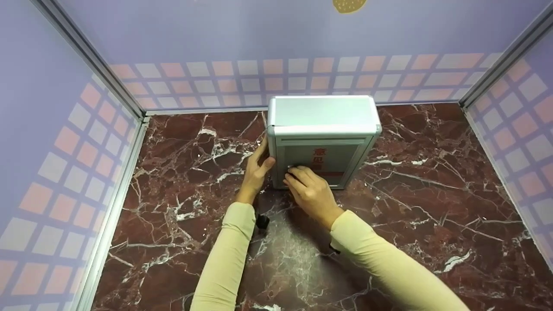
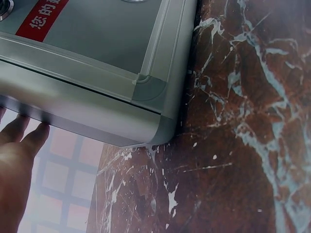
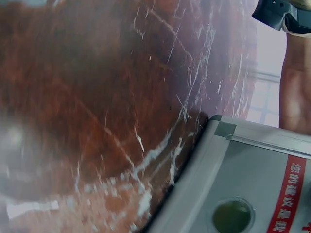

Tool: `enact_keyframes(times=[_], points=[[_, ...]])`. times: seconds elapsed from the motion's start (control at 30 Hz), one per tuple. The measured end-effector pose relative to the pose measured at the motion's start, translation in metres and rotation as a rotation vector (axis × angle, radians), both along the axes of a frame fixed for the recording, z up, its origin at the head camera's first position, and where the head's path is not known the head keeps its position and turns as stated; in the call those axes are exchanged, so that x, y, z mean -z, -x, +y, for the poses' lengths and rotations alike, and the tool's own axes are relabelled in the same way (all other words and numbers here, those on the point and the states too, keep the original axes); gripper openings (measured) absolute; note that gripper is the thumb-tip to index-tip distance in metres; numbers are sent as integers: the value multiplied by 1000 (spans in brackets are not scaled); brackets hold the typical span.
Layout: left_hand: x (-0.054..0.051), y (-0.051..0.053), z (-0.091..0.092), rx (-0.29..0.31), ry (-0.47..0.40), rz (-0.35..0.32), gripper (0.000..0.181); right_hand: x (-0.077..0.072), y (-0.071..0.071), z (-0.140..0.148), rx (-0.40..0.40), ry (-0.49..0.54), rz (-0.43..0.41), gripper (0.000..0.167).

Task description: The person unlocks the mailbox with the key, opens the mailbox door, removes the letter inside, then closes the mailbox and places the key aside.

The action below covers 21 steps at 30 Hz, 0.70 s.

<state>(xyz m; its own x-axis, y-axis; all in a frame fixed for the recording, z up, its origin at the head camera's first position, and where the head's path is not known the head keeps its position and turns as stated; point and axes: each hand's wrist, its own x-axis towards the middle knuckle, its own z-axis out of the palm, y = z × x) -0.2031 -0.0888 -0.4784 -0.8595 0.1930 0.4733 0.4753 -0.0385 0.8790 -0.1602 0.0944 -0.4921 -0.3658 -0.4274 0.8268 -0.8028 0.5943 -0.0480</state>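
marbled red-brown table point(image 1: 432, 207), pale purple wall point(image 1: 237, 34) behind; metal box point(image 1: 324, 139) stands upright just above mid-frame, near that wall. left hand point(image 1: 255, 170) lies along its left side, fingers fairly straight; right hand point(image 1: 313, 194) has bent fingers bunched at the left of the front panel point(image 1: 335, 160), can't tell if they pinch anything. risk: left hand steadies one side only, so a hard pull could twist or slide the box; fingertips could slip too, as the smooth panel gives little purchase.
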Motion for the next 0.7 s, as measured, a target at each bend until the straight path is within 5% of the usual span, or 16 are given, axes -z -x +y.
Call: enact_keyframes(times=[0.33, 0.7], points=[[1, 1, 1, -22, -3, 11, 105, -10, 3, 1, -17, -128, 53, 12], [1, 0, 2, -14, -16, 15, 104, -6, 0, -5, 19, -11, 29, 14]])
